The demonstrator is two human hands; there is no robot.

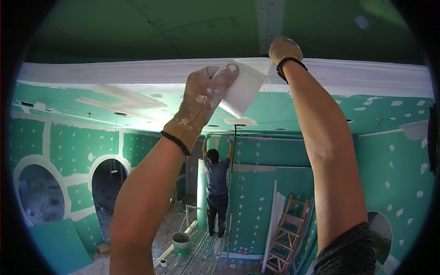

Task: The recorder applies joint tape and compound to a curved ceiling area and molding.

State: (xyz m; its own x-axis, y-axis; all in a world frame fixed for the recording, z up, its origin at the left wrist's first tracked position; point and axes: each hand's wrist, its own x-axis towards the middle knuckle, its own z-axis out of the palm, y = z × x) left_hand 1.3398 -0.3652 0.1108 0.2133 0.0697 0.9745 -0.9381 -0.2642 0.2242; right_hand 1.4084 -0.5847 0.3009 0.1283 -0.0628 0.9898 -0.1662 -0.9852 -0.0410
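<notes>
My left hand (206,91), in a tan work glove smeared with white compound, is closed around a roll of white joint tape (245,89). A strip of tape (256,64) runs from the roll up across the pale moulding toward my right hand. My right hand (285,49), also gloved, is raised against the green ceiling panel (206,32) just above the moulding (357,75), its fingers curled. What those fingers grip is hidden. A pale seam (269,20) runs along the panel beyond that hand.
Below, a person (216,183) with raised arms stands on a mesh scaffold platform (201,252) near a bucket (181,244). A wooden ladder (288,229) leans on the green wall at right. Oval openings (41,192) pierce the left wall. A dark pole (234,146) rises near the person.
</notes>
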